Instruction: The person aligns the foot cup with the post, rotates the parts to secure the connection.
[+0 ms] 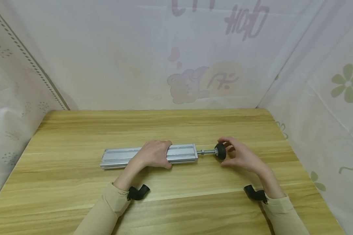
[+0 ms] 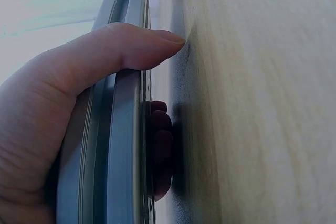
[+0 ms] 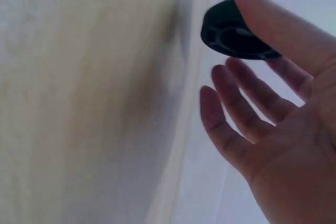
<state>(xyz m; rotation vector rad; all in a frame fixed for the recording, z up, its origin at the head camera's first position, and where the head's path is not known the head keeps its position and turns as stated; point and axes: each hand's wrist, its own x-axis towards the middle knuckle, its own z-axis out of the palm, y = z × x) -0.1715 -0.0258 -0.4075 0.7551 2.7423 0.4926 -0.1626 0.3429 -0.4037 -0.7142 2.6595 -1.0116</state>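
Observation:
My left hand (image 1: pixel 154 154) grips a silver aluminium extrusion profile (image 1: pixel 180 152) around its middle, thumb on the near side and fingers over the far side. In the left wrist view the slotted profile (image 2: pixel 123 103) runs between thumb and fingers, close over the wood. From its right end sticks a threaded rod (image 1: pixel 209 151) with a nut, ending in a black levelling foot (image 1: pixel 221 151). My right hand (image 1: pixel 241 156) stands around this foot, thumb and fingers spread loosely. In the right wrist view the thumb overlaps the foot (image 3: pixel 220 27), whose hollow underside faces the palm.
A wood-grain table (image 1: pixel 176 202) lies under everything. Pale printed cloth (image 1: pixel 120 58) hangs behind it and along both sides. Black curved mounts (image 1: pixel 139 192) sit at both wrists by the beige sleeves (image 1: pixel 114 202).

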